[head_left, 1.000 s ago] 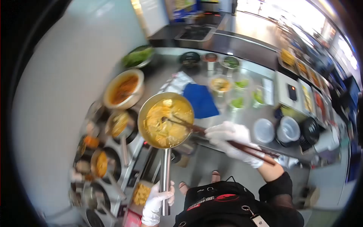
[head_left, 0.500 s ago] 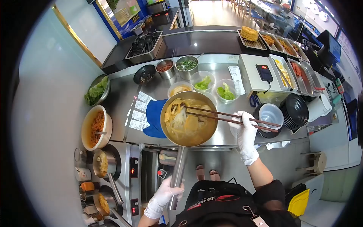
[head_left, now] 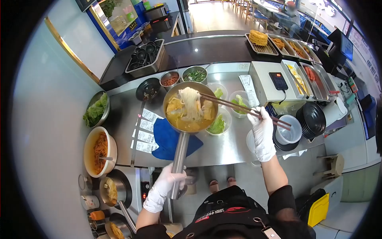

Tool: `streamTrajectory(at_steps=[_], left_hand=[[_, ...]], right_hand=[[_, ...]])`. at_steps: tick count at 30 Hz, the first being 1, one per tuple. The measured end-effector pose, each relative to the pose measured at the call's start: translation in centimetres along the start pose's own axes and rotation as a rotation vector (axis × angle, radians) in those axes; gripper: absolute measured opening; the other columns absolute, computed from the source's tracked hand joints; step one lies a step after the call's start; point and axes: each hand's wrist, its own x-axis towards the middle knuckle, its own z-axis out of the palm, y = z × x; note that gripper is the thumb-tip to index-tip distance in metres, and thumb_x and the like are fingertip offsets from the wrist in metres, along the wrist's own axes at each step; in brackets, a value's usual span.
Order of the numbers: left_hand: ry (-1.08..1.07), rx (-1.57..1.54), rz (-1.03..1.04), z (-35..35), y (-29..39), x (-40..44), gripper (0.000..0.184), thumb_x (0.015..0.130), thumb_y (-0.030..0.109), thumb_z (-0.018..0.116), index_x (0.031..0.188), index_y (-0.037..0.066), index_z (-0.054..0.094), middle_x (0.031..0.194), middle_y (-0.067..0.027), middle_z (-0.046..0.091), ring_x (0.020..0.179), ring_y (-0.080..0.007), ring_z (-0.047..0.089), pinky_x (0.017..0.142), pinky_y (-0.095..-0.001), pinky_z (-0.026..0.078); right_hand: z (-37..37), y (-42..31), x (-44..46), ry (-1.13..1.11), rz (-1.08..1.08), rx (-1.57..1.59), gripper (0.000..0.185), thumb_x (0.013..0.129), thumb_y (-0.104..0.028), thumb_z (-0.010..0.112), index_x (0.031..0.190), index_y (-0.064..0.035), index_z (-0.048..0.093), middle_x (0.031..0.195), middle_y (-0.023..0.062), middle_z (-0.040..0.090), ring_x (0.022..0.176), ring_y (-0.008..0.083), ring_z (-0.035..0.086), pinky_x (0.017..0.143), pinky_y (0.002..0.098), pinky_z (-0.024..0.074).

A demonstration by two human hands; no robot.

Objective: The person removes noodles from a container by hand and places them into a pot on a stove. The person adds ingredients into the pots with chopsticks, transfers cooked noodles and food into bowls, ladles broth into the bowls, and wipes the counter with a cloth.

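Note:
In the head view my gloved left hand is closed around the long metal handle of a saucepan, held above the steel counter. Yellowish broth and pale food pieces are in the pan. My gloved right hand grips dark chopsticks, whose tips hold a raised bundle of white noodles over the broth. Clear tubs with lettuce stand right of the pan and partly behind it. Below the pan lies a blue cloth, beside several printed receipts.
Metal pots of chopped greens and reddish bits stand behind the pan. At right are stacked black bowls and a whitish bowl. Shredded orange food fills a tub at left, near other pans on burners.
The saucepan has moved left and farther away, uncovering a lettuce tub and more blue cloth. The chopsticks have lifted noodles out of the broth. The view has shifted slightly.

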Motion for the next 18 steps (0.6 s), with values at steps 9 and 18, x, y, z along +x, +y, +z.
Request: streamTrajectory(at_steps=[9,18], left_hand=[[0.117,0.003,-0.021,-1.4,5.2,4.6,0.029,0.075,0.000,0.065,0.100,0.001,0.050,0.072,-0.0045,0.054,0.055,-0.0142,0.056,0.048,-0.0289,0.047],[0.219,0.094,-0.010,0.2,7.6,7.4,0.029,0.074,0.001,0.062,0.100,-0.001,0.049,0.069,-0.0041,0.050,0.051,-0.0143,0.053,0.046,-0.0278,0.045]], right_hand=[[3.9,-2.4,7.9,-0.028,0.017,0.063,0.018,0.095,-0.016,0.052,0.096,0.0010,0.057,0.092,0.0129,0.061,0.086,0.0240,0.062,0.082,0.0421,0.0561],[1.7,-4.6,13.0,0.023,-0.030,0.021,0.020,0.094,-0.018,0.053,0.095,0.0019,0.056,0.090,0.0145,0.061,0.084,0.0265,0.065,0.082,0.0416,0.0569]])
